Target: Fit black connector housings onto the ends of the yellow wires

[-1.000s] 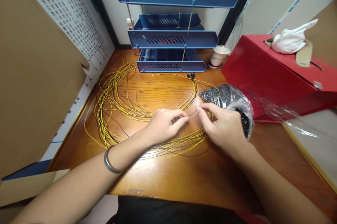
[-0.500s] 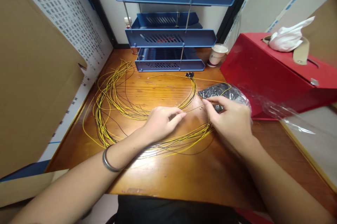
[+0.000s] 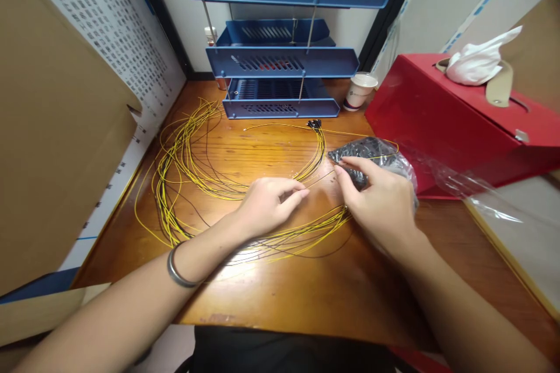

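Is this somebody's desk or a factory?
Probably a small work desk: a wooden desk hemmed in by cardboard, blue stacked paper trays at the back, and yellow wires spread out for handwork.

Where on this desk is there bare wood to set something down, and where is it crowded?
Bare wood lies along the table near edge, below the wire bundle and between the forearms. Crowded: the wire loops on the left, the left hand and right hand, the plastic bag, the blue trays.

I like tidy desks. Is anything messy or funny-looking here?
Yes. The yellow wires sprawl in loose, tangled loops across the wooden desk, not bundled. The plastic bag of small black parts lies open by the right hand. The left hand pinches one wire.
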Tool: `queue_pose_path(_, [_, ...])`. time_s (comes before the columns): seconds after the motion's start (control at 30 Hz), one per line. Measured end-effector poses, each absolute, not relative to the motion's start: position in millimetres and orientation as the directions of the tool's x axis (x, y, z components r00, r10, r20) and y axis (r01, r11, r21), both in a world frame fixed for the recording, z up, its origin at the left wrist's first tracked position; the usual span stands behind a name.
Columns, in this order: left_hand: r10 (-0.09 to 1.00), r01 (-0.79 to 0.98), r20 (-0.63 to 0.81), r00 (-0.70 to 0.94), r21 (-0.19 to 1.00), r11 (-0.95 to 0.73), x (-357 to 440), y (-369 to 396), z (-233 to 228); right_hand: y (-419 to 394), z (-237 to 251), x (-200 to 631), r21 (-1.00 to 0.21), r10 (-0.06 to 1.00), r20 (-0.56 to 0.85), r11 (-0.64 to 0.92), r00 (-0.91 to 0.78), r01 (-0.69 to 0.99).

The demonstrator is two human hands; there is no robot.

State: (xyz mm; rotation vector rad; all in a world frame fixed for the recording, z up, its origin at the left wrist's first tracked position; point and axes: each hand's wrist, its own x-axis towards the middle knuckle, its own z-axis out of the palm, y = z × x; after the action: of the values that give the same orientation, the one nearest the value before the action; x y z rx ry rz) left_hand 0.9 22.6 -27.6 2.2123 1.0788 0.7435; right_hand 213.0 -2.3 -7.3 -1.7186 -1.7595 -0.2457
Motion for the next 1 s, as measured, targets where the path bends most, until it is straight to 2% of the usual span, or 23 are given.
queue_pose_path(0.13, [0.824,0.514,0.253,0.507,0.678,-0.525,1.1,23.0,-28.3,0.9,-4.0,218.0,-0.34,0.807,0.577,0.1,0.124,0.935])
queue_pose_path(0.23, [0.824,0.495,0.296,0.483,0.684,-0.537,1.2,22.9,-27.8,-1.2,-4.7,216.2,-0.386,0.808,0.58,0.159,0.104,0.909])
queue_pose_path(0.33, [0.827,0.466,0.322,0.461,0.705,-0.535,0.8,22.6,-26.1,-8.5,-9.4,207.2,-0.438,0.862,0.494,0.358,-0.113,0.825])
queue_pose_path(0.4, [0.817,0.433,0.331,0.471,0.72,-0.542,0.5,22.4,-25.1,-13.9,-13.4,199.5,-0.443,0.849,0.437,0.49,-0.297,0.75])
queue_pose_path(0.43, [0.811,0.413,0.335,0.48,0.73,-0.545,0.4,22.1,-24.9,-15.9,-15.1,196.3,-0.442,0.84,0.428,0.516,-0.333,0.733])
queue_pose_path(0.5, [0.81,0.372,0.326,0.487,0.762,-0.53,0.9,21.4,-25.0,-17.7,-16.7,192.6,-0.429,0.831,0.453,0.521,-0.324,0.738])
queue_pose_path(0.6, [0.835,0.351,0.287,0.47,0.806,-0.475,2.3,20.3,-26.2,-15.5,-15.0,194.3,-0.402,0.811,0.548,0.471,-0.206,0.786])
queue_pose_path(0.7, [0.846,0.403,0.28,0.455,0.782,-0.475,2.8,20.6,-27.3,-11.3,-11.6,200.0,-0.392,0.8,0.596,0.37,-0.074,0.842])
queue_pose_path(0.8, [0.847,0.441,0.313,0.429,0.746,-0.499,1.5,22.1,-27.7,-9.1,-11.5,202.6,-0.412,0.828,0.56,0.274,0.005,0.869])
queue_pose_path(0.9, [0.843,0.408,0.324,0.429,0.763,-0.501,0.3,22.5,-26.7,-10.2,-14.8,198.8,-0.503,0.871,0.491,0.304,-0.022,0.809])
queue_pose_path(1.0, [0.832,0.384,0.328,0.448,0.77,-0.51,0.8,20.9,-24.8,-13.2,-17.0,192.3,-0.596,0.895,0.426,0.389,-0.134,0.702])
